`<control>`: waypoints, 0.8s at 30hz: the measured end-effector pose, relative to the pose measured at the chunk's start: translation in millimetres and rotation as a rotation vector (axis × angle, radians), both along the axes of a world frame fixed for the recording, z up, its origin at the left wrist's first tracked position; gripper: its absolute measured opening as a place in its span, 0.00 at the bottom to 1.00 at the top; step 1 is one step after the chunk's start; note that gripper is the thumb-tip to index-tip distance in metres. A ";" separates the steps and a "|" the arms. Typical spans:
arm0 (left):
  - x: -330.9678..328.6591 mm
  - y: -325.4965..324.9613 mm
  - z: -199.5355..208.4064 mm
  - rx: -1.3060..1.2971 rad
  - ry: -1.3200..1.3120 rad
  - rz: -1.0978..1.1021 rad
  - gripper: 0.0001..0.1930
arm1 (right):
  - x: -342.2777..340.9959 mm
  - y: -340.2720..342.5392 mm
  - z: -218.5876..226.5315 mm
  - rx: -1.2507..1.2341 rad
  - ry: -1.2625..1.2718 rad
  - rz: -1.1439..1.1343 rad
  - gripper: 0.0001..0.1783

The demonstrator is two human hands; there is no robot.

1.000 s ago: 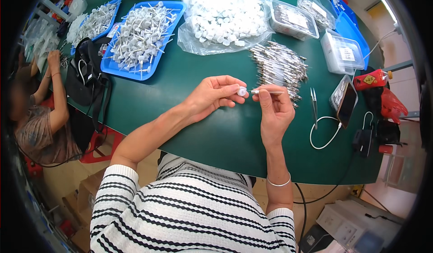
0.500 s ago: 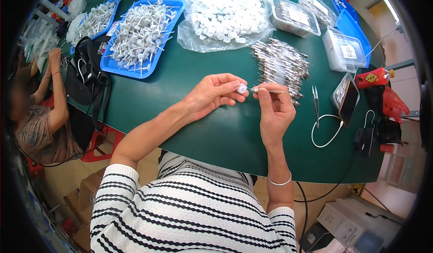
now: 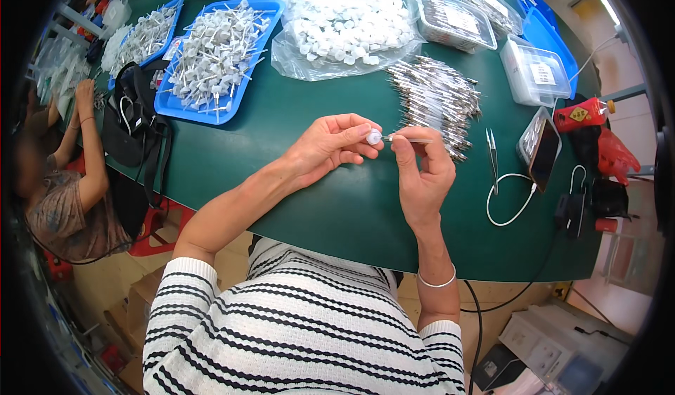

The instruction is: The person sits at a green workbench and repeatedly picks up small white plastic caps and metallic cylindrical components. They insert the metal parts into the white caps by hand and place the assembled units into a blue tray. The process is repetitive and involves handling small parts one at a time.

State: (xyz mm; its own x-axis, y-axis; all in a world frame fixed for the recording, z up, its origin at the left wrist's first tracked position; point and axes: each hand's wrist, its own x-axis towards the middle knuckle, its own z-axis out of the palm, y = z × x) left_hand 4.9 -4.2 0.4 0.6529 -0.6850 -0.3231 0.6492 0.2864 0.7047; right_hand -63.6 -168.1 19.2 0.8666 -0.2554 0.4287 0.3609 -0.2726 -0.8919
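My left hand (image 3: pixel 336 145) pinches a small white plastic cap (image 3: pixel 374 137) between thumb and fingers. Just to its right, my right hand (image 3: pixel 423 166) grips a thin metal-tipped rod (image 3: pixel 411 140), its tip pointing left at the cap. Tip and cap meet or nearly meet; which of these I cannot tell. Beyond my right hand lies a pile of similar thin metal-and-clear rods (image 3: pixel 436 103). A clear plastic bag (image 3: pixel 299 61) full of white caps is spread at the far middle.
A blue tray (image 3: pixel 223 117) of capped rods stands far left, beside a black bag (image 3: pixel 126 128). Tweezers (image 3: pixel 491 159), a white cable (image 3: pixel 510 223), a phone (image 3: pixel 543 159) and clear boxes (image 3: pixel 457 22) are at the right. A co-worker (image 3: pixel 70 191) sits at the left.
My right hand has moved slightly left, bringing the rod's tip closer to the cap. My left hand keeps its pinch on the cap. The view has shifted a little.
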 end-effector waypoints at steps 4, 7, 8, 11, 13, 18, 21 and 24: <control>0.6 1.6 -1.0 -0.008 0.010 -0.019 0.12 | -0.2 -0.8 0.6 -0.056 -0.015 -0.012 0.04; 0.3 1.2 -1.0 -0.021 0.012 -0.020 0.12 | 0.0 -0.9 1.0 -0.084 -0.031 -0.018 0.04; 0.2 1.2 -1.1 -0.020 0.013 -0.018 0.12 | 0.0 -0.4 1.9 -0.091 -0.033 -0.017 0.04; 0.1 1.5 -1.0 -0.013 0.013 -0.014 0.12 | -0.2 0.2 3.4 -0.123 -0.034 -0.024 0.04; -0.1 1.4 -0.6 -0.002 0.010 -0.012 0.12 | -0.2 0.4 3.3 -0.138 -0.038 -0.028 0.04; -0.4 0.9 0.0 -0.009 0.020 -0.022 0.12 | -0.1 0.6 3.6 -0.146 -0.056 -0.024 0.04; -0.6 1.4 -0.5 -0.016 0.032 -0.028 0.12 | -0.1 0.2 3.7 -0.139 -0.054 -0.020 0.04; -0.4 1.3 -0.6 -0.022 0.031 -0.036 0.12 | -0.2 0.6 4.8 -0.139 -0.056 -0.016 0.04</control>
State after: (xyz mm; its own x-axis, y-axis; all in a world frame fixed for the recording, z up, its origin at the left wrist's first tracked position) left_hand 4.5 -2.9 -0.2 0.6173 -0.7152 -0.3278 0.6810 0.2772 0.6778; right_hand -63.8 -167.5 23.9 0.8363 -0.2042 0.5088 0.4039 -0.3980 -0.8237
